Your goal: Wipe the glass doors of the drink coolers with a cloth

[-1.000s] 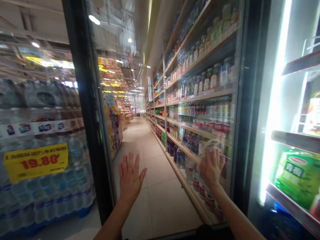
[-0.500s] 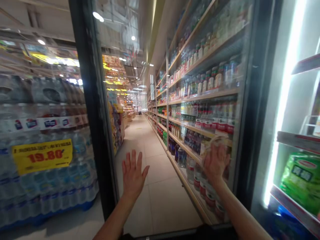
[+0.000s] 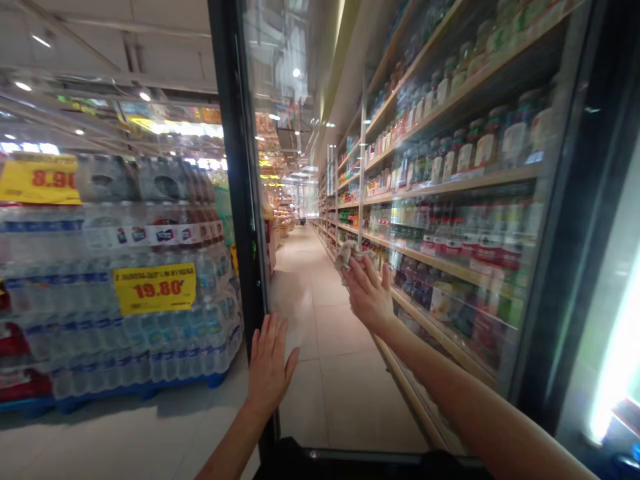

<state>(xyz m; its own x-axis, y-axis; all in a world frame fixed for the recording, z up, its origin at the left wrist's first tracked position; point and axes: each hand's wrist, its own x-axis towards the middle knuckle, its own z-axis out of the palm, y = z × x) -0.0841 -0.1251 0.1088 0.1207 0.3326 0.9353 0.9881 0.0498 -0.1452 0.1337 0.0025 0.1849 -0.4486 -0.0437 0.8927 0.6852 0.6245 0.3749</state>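
Note:
A glass door (image 3: pixel 300 293) with a black frame (image 3: pixel 235 167) stands right in front of me. My left hand (image 3: pixel 271 363) lies flat with fingers stretched, on the lower left of the pane beside the frame. Near the middle of the glass, my right hand (image 3: pixel 369 290) presses a crumpled pale cloth (image 3: pixel 349 257) against the pane; the cloth sticks out past the fingertips. Part of the cloth is hidden under the fingers. Through or in the glass, shelves of bottles (image 3: pixel 470 147) and a tiled aisle show.
Left of the door stand stacked packs of bottled water (image 3: pixel 100 347) on a blue pallet (image 3: pixel 145 390), with yellow price signs (image 3: pixel 155 288) on them. A bright light strip (image 3: pixel 617 320) glows at the right edge. Pale floor tiles (image 3: pixel 195 440) lie at lower left.
My right hand has swept left across the glass with the cloth. The view has turned left, so door and stacks sit further right. My left hand is now closer to the left frame.

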